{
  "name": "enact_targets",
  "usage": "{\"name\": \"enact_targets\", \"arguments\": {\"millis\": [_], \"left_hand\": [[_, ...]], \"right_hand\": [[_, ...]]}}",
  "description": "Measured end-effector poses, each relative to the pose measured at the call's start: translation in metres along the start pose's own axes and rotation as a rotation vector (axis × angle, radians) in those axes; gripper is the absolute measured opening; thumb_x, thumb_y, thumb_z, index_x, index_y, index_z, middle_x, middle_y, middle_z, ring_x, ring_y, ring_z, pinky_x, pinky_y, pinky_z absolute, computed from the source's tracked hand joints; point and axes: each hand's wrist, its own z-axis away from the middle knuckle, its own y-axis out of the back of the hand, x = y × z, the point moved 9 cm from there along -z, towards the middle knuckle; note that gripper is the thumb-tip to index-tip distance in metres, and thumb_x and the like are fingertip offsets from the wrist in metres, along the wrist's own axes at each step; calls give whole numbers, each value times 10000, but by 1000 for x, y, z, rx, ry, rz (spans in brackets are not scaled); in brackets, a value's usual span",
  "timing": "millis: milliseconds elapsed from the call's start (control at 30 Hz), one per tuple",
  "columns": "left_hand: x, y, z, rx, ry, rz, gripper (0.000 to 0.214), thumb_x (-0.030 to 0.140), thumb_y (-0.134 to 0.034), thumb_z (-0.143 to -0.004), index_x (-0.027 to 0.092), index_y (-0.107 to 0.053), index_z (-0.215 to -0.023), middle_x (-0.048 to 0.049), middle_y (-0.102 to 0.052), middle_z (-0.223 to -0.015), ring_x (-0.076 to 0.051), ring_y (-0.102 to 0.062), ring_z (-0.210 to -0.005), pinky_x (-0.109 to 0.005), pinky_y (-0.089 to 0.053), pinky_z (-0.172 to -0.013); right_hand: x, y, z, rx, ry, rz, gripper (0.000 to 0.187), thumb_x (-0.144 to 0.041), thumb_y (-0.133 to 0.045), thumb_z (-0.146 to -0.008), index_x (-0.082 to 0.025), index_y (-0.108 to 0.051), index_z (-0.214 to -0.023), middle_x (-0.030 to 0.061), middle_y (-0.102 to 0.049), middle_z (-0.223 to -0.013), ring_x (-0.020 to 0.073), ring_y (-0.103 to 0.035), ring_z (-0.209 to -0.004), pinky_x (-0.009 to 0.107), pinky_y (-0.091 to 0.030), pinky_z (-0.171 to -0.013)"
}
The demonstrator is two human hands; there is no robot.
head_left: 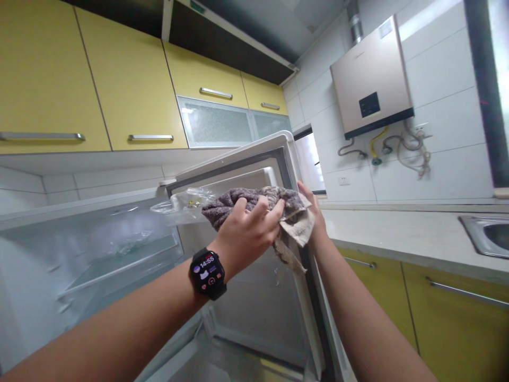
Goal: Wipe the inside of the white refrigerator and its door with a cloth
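My left hand (pixel 248 233), with a black watch on the wrist, is closed on a crumpled grey-brown and beige cleaning cloth (pixel 220 208). The cloth lies against the upper inner side of an open fridge door (pixel 250 302), and one end of it hangs down. My right hand (pixel 317 220) grips the outer edge of that door, just right of the cloth's beige end. Its fingers are partly hidden behind the edge. Left of the cloth is a clear plastic door shelf (pixel 169 208).
The fridge interior (pixel 35 276) with a glass shelf (pixel 119 265) lies at the left. To the right runs a white countertop (pixel 382 225) with a steel sink (pixel 473 239). Yellow cabinets (pixel 131 79) hang above, and a water heater (pixel 369 74) is on the wall.
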Motion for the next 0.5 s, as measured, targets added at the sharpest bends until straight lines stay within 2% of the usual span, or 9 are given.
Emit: {"name": "enact_targets", "arguments": {"millis": [67,133,233,300,400,500], "left_hand": [[10,-2,0,14,-3,-43,345,213,-504,-1010,213,-705,-1290,-78,-605,-1506,-300,-551,-1263,-530,-532,-911],[20,-4,1,36,-4,-60,327,197,-512,-1000,200,-723,-1249,-99,-651,-1421,-307,-535,-1313,-605,-496,-1015],[32,-8,3,59,-27,-16,258,213,-537,-993,176,-752,-1132,-113,-712,-1204,-359,-540,-1343,-739,-403,-1105],[38,-12,7,66,-75,23,227,247,-540,-1009,192,-739,-1101,-100,-719,-1167,-367,-576,-1317,-763,-398,-1105],[40,-16,20,74,-144,27,221,306,-544,-1032,262,-684,-1197,-74,-709,-1305,-301,-615,-1289,-609,-497,-1069],[32,-14,32,80,-157,-29,288,291,-549,-1032,249,-655,-1296,-77,-652,-1455,-243,-600,-1311,-461,-520,-1044]], "right_hand": [[2,3,0,8,-69,-29,739,-506,-634,-873,-400,-375,-1557,99,-531,-1506,376,-627,-1289,566,-538,-1066],[-1,5,1,7,-80,-53,790,-516,-688,-833,-408,-383,-1554,98,-509,-1547,397,-593,-1343,594,-512,-1105],[-7,6,1,22,-53,-68,749,-541,-650,-862,-388,-398,-1551,96,-496,-1580,378,-556,-1399,597,-480,-1156],[-7,6,1,37,-45,-71,714,-553,-609,-888,-357,-415,-1546,98,-498,-1584,357,-542,-1419,582,-464,-1183],[-7,5,-1,32,-48,-68,722,-561,-601,-889,-335,-414,-1549,109,-500,-1581,349,-536,-1425,582,-459,-1190],[-9,6,0,32,-38,-53,734,-570,-605,-884,-342,-405,-1553,121,-513,-1559,353,-542,-1416,591,-469,-1173]]}}
